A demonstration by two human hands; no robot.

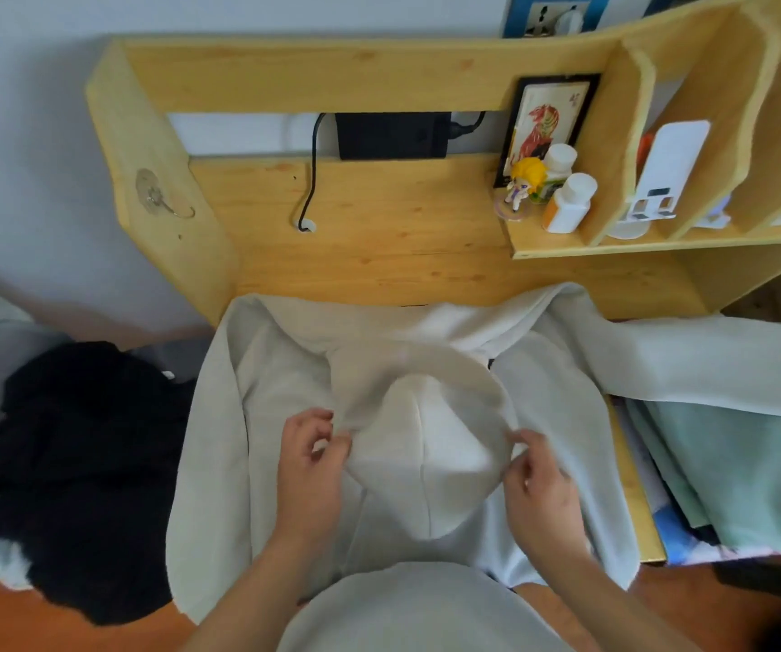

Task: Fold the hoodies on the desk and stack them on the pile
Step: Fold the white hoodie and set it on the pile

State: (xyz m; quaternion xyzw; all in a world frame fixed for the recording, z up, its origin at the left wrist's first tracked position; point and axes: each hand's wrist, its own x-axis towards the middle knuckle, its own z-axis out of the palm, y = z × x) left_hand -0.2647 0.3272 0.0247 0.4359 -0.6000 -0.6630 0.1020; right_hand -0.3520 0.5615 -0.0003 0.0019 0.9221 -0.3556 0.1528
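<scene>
Hood flattening step: our left hand and right hand pinch its rim over the cream hoodie. Next we fold sleeves inward.

Garment: a cream fleece hoodie lies spread on the pale pine desk, hood toward the person.
Left hand: pinches the hood's left rim.
Right hand: pinches the right rim.
Left of the desk: a heap of black clothes.
Right: a mint-green folded cloth.
Shelf: two white plastic bottles, a small yellow-haired figurine.
</scene>
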